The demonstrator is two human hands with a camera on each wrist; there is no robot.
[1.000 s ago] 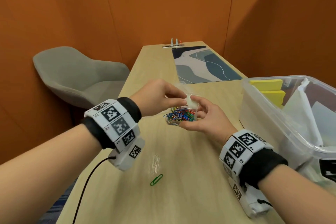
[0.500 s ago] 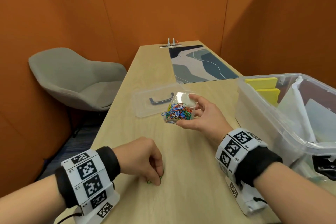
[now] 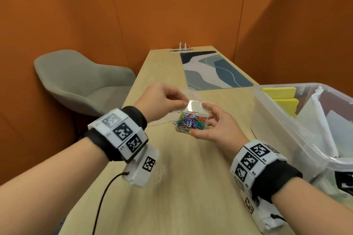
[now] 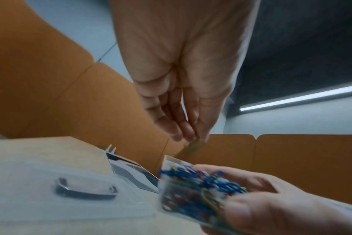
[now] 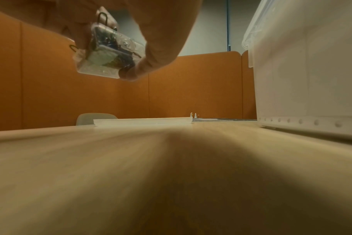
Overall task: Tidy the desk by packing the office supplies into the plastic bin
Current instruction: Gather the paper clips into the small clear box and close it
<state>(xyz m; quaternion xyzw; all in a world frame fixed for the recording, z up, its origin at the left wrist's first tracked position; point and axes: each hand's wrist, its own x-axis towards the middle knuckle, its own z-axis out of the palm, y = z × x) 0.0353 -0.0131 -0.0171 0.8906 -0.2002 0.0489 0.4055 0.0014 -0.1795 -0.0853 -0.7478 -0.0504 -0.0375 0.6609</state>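
Observation:
A small clear box point(image 3: 191, 120) full of coloured paper clips is held above the desk by my right hand point(image 3: 208, 122), thumb on its far edge and fingers underneath. The right wrist view shows the box point(image 5: 109, 52) from below, gripped by that hand point(image 5: 157, 39). My left hand point(image 3: 181, 102) hovers at the box's open top, fingertips pressed together. In the left wrist view, blurred, the left hand point(image 4: 191, 138) pinches a green paper clip point(image 4: 193, 147) just above the box point(image 4: 191, 194). The plastic bin point(image 3: 271, 120) stands open at the right.
The bin's clear lid point(image 4: 50, 182), with a dark handle, lies flat on the desk behind the hands. Yellow sticky pads point(image 3: 278, 91) and white papers sit in the bin. A patterned desk mat point(image 3: 215, 70) lies farther back. A grey chair point(image 3: 80, 82) stands left of the desk.
My left hand dropped to the near desk, took hold of the loose green paper clip, and came back up to the box. The right hand kept the box almost still.

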